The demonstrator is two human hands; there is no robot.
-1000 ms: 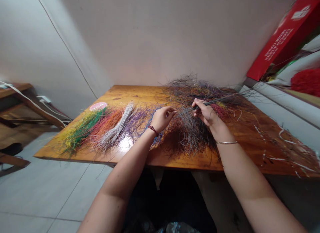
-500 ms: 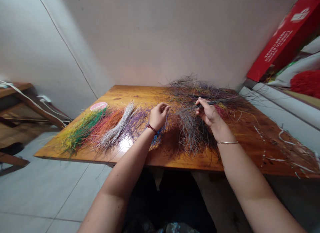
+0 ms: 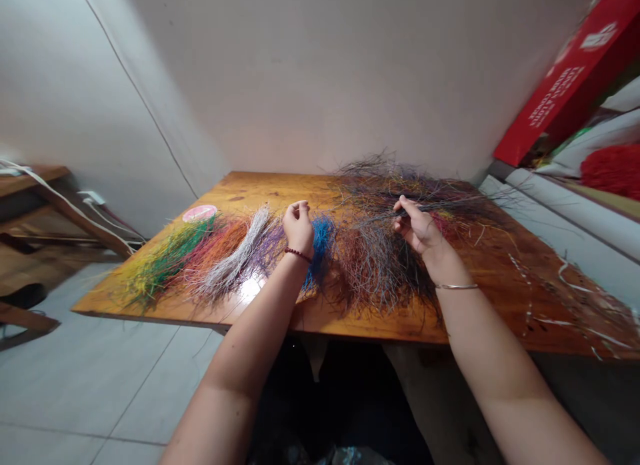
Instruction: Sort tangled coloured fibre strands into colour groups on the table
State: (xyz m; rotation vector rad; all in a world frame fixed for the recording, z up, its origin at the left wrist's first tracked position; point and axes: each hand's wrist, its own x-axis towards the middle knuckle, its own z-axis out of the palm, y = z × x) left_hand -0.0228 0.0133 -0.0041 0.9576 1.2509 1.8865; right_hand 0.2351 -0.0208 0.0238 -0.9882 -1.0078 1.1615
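My right hand (image 3: 419,229) is closed round a bunch of thin dark grey wire-like strands (image 3: 453,204), which stick out past both sides of the fingers. My left hand (image 3: 299,228) hovers over the purple strands (image 3: 267,253), fingers curled into a pinch; whatever it may hold is too fine to see. Just right of that wrist lies a bright blue bundle (image 3: 320,248). Below and between the hands spread brown strands (image 3: 353,255) and grey strands (image 3: 380,272). A large mixed tangle (image 3: 385,175) of dark strands sits behind my right hand.
On the wooden table (image 3: 280,185), white (image 3: 240,255), orange (image 3: 220,245) and green (image 3: 175,252) bundles lie to the left, near a pink round disc (image 3: 199,213). Scraps of white strip (image 3: 575,276) lie at right. A red box (image 3: 555,78) leans beyond the right edge.
My left hand has moved left, away from the right hand, uncovering more of the blue and brown strands. The right hand stays almost in place, still holding the grey strands.
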